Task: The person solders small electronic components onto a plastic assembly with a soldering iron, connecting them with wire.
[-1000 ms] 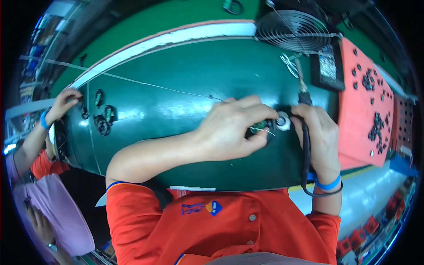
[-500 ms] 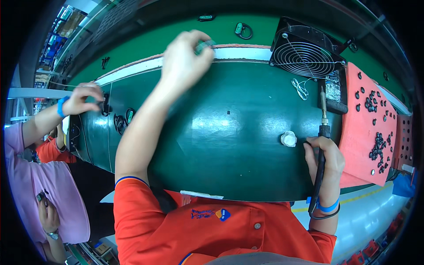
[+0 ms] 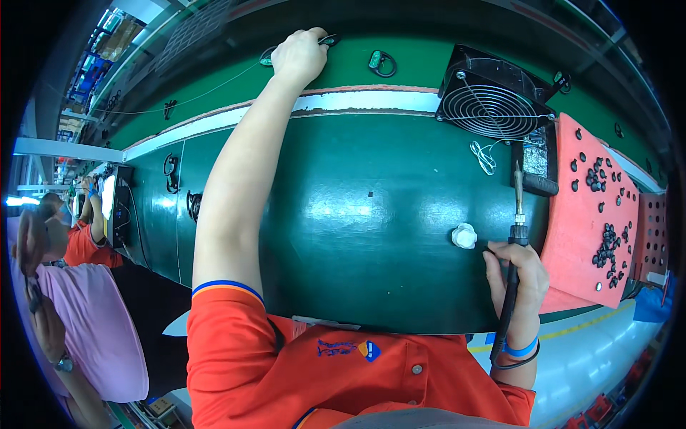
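My left hand (image 3: 300,57) reaches far out over the back green strip, its fingers curled down at a black looped cable piece (image 3: 329,41). The fingertips are partly hidden. Just left of that hand lies another cable piece with a small green part (image 3: 266,61). In my right hand (image 3: 527,279), near the right side of the bench, a soldering iron (image 3: 518,232) is held with its tip pointing away from me. A white lump-shaped thing (image 3: 464,236) sits on the green bench top just left of the right hand.
A black fan with a wire guard (image 3: 493,111) stands at the back right beside a solder tray (image 3: 537,168). Many small black parts lie on a pink mat (image 3: 572,236). More looped cables (image 3: 384,64) rest on the strip. A co-worker in pink (image 3: 93,322) is at left.
My left hand has moved farther away onto the back strip, and a cable piece now lies left of it. The co-worker's arm has drawn back from the bench. My right hand keeps the soldering iron.
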Motion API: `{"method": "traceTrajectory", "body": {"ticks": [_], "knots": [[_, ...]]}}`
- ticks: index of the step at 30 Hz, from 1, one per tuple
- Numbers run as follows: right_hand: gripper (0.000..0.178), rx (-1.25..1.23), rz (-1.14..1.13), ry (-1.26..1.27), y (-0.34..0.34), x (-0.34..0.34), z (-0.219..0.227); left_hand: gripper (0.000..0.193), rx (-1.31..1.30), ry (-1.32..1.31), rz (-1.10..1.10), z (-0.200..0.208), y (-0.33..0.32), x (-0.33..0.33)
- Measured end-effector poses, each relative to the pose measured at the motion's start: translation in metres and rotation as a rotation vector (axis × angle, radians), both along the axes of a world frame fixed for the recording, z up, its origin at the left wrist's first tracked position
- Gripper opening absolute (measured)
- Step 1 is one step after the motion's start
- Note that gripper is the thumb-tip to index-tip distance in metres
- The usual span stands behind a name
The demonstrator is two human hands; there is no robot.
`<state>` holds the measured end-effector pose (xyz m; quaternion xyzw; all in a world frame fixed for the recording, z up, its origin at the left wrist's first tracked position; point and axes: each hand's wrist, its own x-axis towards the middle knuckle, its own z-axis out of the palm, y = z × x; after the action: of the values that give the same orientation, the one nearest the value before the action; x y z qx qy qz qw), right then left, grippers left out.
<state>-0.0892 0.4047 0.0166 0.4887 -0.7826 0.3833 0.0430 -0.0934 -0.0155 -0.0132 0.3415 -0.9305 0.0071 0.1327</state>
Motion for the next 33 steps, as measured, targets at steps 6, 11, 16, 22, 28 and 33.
{"method": "traceTrajectory", "body": {"ticks": [6, 11, 16, 22, 28, 33], "knots": [[0.030, -0.020, -0.012, -0.020, 0.005, -0.001, -0.003, 0.035, 0.284, 0.164, 0.031, -0.004, -0.036, 0.010], [0.030, -0.048, -0.007, -0.034, 0.008, 0.001, -0.005, 0.040, 0.213, 0.179, 0.062, 0.007, -0.010, 0.025], [0.029, -0.086, -0.028, -0.059, 0.006, 0.005, -0.006, 0.049, 0.305, 0.132, -0.115, 0.005, 0.036, 0.008], [0.026, -0.162, -0.034, -0.119, -0.002, 0.006, 0.002, 0.035, 0.197, 0.106, -0.218, -0.009, 0.023, 0.000], [0.024, -0.074, -0.006, -0.111, -0.021, -0.003, 0.000, 0.029, 0.617, 0.237, -0.285, 0.022, 0.084, 0.022], [0.024, -0.034, -0.002, -0.119, -0.027, -0.004, -0.004, 0.026, 1.010, 0.304, -0.482, 0.039, 0.145, 0.058]]}}
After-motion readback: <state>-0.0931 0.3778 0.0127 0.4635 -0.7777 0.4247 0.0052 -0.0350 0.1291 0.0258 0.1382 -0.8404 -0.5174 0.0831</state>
